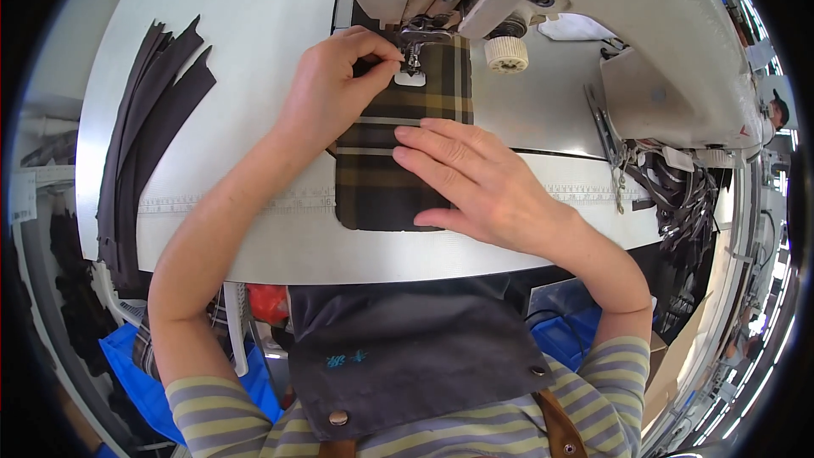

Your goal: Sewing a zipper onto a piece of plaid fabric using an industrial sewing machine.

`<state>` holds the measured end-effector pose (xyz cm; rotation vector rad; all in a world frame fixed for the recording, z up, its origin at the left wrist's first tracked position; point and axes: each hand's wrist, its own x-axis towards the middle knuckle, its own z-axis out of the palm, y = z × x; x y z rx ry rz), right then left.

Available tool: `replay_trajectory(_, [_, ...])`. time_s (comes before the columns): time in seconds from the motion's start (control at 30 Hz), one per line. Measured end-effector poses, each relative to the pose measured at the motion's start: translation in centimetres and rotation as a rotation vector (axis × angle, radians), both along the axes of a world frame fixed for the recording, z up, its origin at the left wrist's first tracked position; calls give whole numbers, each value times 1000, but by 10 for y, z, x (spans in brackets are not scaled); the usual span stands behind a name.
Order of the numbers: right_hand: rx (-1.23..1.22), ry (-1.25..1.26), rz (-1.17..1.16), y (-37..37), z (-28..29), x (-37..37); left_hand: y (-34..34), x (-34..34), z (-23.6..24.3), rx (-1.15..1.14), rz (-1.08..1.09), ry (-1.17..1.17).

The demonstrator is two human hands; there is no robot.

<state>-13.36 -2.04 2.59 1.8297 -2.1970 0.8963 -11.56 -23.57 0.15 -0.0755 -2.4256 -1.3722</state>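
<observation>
White tabletop; dark plaid fabric

Downward head-worn fisheye above table

Dark fabric strips along the worktop's left edge
A tangled bundle of strips sits at its right edge.

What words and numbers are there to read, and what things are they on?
I won't copy writing out, but here is where it is:
Dark apron: turquoise stitched characters.
Ruler strip on the white table: tiny scale numbers, mostly too small to read.
Cream dial on the sewing machine: small marks, too blurred to read.
</observation>
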Motion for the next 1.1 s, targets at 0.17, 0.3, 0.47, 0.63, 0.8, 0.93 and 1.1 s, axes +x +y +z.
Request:
replay_trajectory(0.17, [-23, 302, -60, -20, -18, 8, -16, -10, 0, 81, -149, -38])
replay_trajectory(0.3, [-189, 128, -64, -51, -18, 13, -35, -21, 5, 74, -322, -88])
replay_trajectory(0.47, [-220, -3, -73, -36, -13, 8, -28, -15, 12, 89, -254, -140])
replay_trajectory(0.63, [-125, 99, 17, -9, -18, 0, -13, -7, 15, 102, -91, -176])
replay_trajectory(0.8, [-28, 133, 50, -9, -20, 1, -14, -10, 16, 113, -64, -202])
replay_trajectory(0.93, [-11, 143, 50, -11, -19, 3, -15, -11, 16, 171, -82, -220])
replay_trajectory(1.1, [-10, 162, 58, -11, -18, 3, -15, -11, 15, 134, -86, -220])
